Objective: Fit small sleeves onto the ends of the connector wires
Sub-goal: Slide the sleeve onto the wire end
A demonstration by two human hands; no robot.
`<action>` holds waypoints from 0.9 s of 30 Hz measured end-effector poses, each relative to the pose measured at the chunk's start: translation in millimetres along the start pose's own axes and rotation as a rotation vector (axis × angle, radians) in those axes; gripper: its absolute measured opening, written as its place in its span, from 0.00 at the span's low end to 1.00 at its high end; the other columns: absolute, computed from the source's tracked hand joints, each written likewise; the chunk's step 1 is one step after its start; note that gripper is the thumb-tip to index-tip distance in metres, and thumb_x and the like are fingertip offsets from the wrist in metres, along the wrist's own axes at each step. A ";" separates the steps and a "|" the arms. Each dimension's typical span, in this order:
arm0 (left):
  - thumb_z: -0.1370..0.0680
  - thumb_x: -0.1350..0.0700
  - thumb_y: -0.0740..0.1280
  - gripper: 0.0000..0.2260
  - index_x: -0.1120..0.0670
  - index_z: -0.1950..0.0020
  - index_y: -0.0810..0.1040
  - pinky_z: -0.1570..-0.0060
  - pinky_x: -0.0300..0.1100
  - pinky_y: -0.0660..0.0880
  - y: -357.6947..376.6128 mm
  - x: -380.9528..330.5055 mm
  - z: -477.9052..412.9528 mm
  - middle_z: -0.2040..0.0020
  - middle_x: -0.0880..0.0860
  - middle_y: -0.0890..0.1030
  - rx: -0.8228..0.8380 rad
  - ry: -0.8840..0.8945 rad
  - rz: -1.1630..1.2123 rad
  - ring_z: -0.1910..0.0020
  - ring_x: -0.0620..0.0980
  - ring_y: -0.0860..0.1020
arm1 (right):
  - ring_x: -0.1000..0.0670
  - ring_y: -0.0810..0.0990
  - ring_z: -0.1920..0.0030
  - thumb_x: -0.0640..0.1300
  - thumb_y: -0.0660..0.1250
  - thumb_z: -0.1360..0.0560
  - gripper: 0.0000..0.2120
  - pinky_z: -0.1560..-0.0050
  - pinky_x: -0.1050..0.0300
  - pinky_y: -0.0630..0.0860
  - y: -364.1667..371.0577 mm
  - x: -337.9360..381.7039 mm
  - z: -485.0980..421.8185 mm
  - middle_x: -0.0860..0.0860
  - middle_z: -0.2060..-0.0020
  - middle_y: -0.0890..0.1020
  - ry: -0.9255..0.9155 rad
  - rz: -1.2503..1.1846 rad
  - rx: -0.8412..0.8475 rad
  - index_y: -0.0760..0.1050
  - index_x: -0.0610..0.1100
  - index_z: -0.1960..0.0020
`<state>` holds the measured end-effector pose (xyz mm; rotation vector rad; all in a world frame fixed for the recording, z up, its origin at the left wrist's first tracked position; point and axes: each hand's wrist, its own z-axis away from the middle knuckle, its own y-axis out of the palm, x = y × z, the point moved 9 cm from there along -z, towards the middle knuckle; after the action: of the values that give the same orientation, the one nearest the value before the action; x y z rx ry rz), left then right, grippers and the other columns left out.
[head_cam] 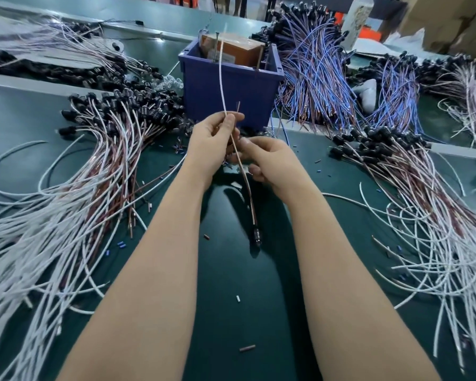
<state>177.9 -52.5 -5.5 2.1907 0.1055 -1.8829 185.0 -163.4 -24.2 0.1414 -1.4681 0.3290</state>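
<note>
Head view: left hand (213,141) pinches white wire (220,75) and brown wire (245,182), connector (256,234) dangling below. Right hand (270,160) curls beside them; I cannot tell whether it holds a sleeve. Next, I judge, one slides over the brown tip.

A single view is taken from a wide-angle camera worn on the head and aimed forward and down. Both forearms are seen running up from the lower edge to the left hand (212,145) and the right hand (268,160), which are held close below the lens, near mid-frame. The green surface (239,284) is taken in on both sides of the hands and beyond them, past the blue bin (226,86). The far background seems blurred.
</note>
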 end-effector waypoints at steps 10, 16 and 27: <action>0.18 0.60 0.57 0.09 0.56 0.44 0.76 0.65 0.31 0.72 -17.0 4.0 -7.6 0.63 0.47 0.74 -0.130 0.036 -0.073 0.66 0.40 0.75 | 0.57 0.68 0.77 0.38 0.59 0.20 0.06 0.77 0.67 0.67 -17.9 -8.9 -10.8 0.48 0.70 0.79 -0.084 -0.456 -0.156 0.70 0.43 0.56; 0.16 0.57 0.51 0.12 0.55 0.51 0.73 0.71 0.33 0.69 -20.2 5.3 -10.1 0.71 0.47 0.70 -0.199 0.022 0.102 0.76 0.40 0.72 | 0.56 0.64 0.81 0.39 0.57 0.19 0.06 0.79 0.66 0.60 -19.9 -7.4 -14.6 0.50 0.75 0.77 -0.134 -0.411 -0.163 0.69 0.44 0.53; 0.17 0.56 0.56 0.13 0.56 0.54 0.78 0.70 0.34 0.67 -20.6 12.6 -6.4 0.76 0.44 0.71 -0.172 -0.075 0.314 0.74 0.40 0.71 | 0.58 0.72 0.75 0.36 0.58 0.20 0.09 0.71 0.66 0.69 -28.9 5.4 -5.8 0.50 0.73 0.77 -0.321 -0.250 -0.314 0.71 0.46 0.44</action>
<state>181.6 -32.4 -19.9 1.8954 -0.0831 -1.7100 199.6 -188.4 -16.5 0.1260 -1.7771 -0.1358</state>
